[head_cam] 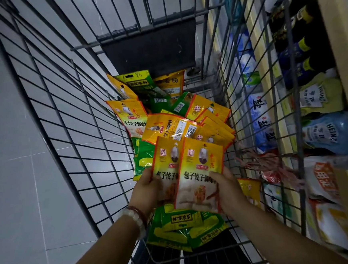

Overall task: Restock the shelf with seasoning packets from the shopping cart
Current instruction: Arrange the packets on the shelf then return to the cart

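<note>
Wire cart (67,111) holds loose packets (189,128) (yellow, green); both hands' fingers grip two yellow packets (189,172).

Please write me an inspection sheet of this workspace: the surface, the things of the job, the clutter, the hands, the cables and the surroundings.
Surface: wire shopping cart, its mesh floor mostly covered by packets.
Job's things: two yellow seasoning packets held upright and overlapping above the pile; more yellow packets and green packets lie loose in the cart.
Clutter: nothing seen apart from the stock.
Hands: left hand holds the left packet's lower edge, beaded bracelets on its wrist; right hand has its grip on the right packet's lower edge.
Cables: nothing seen.
Surroundings: grey tiled floor on the left; shelf on the right with dark bottles, Heinz squeeze bottles and bagged goods.
</note>
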